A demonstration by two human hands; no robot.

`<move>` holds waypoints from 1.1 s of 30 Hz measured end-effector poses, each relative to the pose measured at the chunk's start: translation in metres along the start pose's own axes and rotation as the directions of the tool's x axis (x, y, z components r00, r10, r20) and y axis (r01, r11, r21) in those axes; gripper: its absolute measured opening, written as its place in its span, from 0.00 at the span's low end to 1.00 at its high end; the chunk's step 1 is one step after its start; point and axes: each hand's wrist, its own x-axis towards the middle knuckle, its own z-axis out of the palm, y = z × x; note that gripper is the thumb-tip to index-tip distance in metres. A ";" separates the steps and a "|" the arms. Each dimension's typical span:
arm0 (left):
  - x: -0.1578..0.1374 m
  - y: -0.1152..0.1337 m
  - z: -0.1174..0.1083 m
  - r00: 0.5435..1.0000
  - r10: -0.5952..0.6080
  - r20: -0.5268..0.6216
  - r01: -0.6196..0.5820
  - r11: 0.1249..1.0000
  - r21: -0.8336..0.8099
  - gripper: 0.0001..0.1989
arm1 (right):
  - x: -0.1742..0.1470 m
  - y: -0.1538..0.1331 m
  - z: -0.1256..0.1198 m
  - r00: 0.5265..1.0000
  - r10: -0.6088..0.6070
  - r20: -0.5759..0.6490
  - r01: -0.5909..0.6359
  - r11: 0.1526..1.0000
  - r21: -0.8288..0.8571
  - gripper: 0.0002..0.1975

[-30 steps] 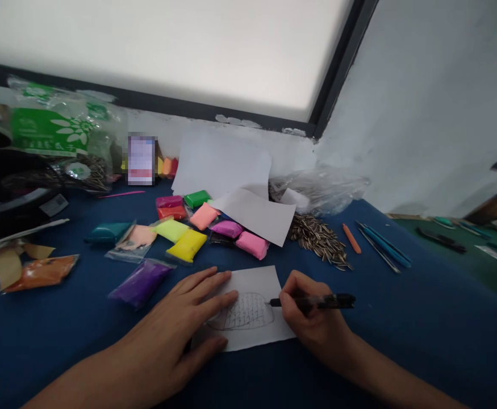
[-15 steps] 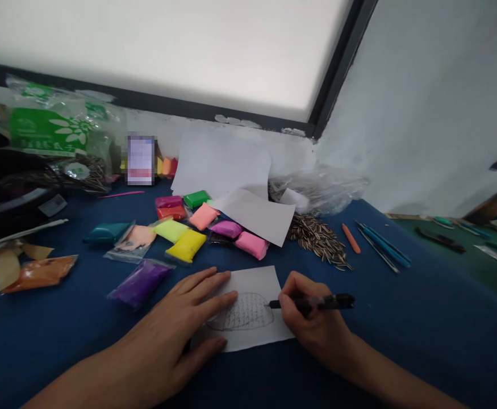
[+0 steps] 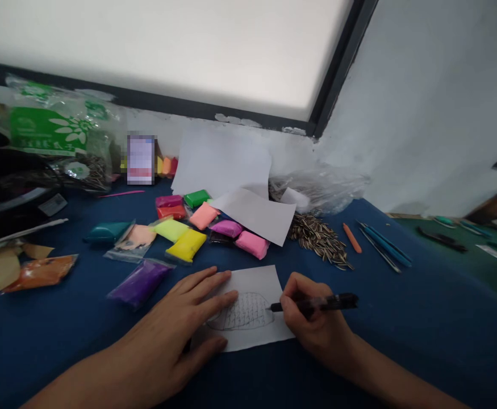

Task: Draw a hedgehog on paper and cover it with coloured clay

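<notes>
Left hand [image 3: 182, 319] is spread over a small white sheet [image 3: 254, 279], right hand [image 3: 316, 324] has a black pen [image 3: 339, 301] at the rounded sketch [image 3: 248, 312] there. Bunch of colourful packets [image 3: 187, 246] behind, plus a pile of striped seeds [image 3: 320, 241].

It looks like a craft workspace: colourful clay-like packets [image 3: 187, 245], loose seeds [image 3: 318, 241], a sketched-on paper [image 3: 252, 278].
</notes>
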 end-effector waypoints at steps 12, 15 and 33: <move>-0.001 0.002 0.003 0.999 -0.017 -0.029 0.017 1.000 0.011 0.29 | 0.001 -0.004 0.000 0.999 -0.047 -0.014 0.047 0.999 -0.018 0.09; -0.001 0.000 0.002 1.000 -0.006 -0.006 0.006 1.000 0.013 0.29 | 0.000 -0.005 -0.002 0.998 -0.059 -0.004 0.059 0.998 -0.013 0.10; -0.001 0.001 0.005 0.999 0.002 -0.044 -0.002 1.000 0.000 0.28 | 0.001 -0.005 -0.002 0.993 -0.121 0.001 0.121 0.993 -0.016 0.10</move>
